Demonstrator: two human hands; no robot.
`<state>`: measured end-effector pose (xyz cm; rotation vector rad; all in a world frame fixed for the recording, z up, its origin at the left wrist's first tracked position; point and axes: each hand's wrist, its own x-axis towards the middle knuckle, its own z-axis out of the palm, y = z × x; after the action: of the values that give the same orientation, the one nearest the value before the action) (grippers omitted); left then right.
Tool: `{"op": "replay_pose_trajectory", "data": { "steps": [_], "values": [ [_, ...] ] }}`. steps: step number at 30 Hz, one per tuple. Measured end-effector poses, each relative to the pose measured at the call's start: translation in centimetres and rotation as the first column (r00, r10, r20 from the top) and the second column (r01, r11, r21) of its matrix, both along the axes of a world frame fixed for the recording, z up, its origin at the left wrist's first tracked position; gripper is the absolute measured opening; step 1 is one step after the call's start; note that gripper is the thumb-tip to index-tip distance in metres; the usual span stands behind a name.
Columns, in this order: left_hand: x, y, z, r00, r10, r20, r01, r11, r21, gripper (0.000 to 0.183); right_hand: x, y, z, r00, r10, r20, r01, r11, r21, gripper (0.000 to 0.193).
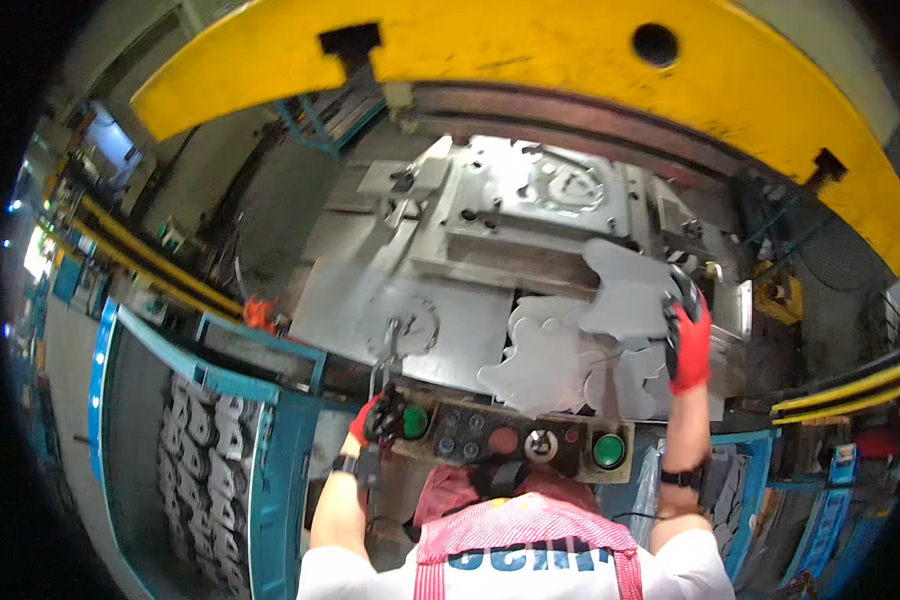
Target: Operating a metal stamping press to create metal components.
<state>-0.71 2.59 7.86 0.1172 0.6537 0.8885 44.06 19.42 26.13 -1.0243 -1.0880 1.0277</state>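
Note:
My right hand (688,335), in a red and black glove, grips the right edge of a flat grey sheet-metal blank (625,288) with a wavy outline. That blank is tilted above several similar blanks (540,355), which lie on the press bed in front of the die (570,188). Low on the left, beside the control panel, my left hand (378,418) is closed around the handle of a slim metal tool that looks like tongs (387,362). Its far end reaches over the bare metal plate (345,310); the grip itself is partly hidden by the glove.
A control panel (503,440) with green and red buttons stands between me and the bed. To the left, a blue bin (205,372) holds many metal parts; another blue bin (760,450) stands at right. The yellow press beam (530,45) arches overhead.

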Motion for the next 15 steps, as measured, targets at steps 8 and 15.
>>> {"op": "replay_pose_trajectory", "data": {
  "steps": [8, 15],
  "values": [
    [3.2, -1.5, 7.4, 0.849, 0.356, -0.391, -0.324, 0.934, 0.148, 0.03, -5.8, 20.5, 0.9, -0.05, -0.103, 0.993, 0.134, 0.985, 0.109, 0.025],
    [2.5, -8.0, 6.5, 0.645, 0.312, -0.698, -0.239, 0.949, 0.204, 0.031, -9.6, 21.3, 1.7, 0.236, -0.103, 0.966, 0.207, 0.977, 0.054, 0.051]
  ]
}}
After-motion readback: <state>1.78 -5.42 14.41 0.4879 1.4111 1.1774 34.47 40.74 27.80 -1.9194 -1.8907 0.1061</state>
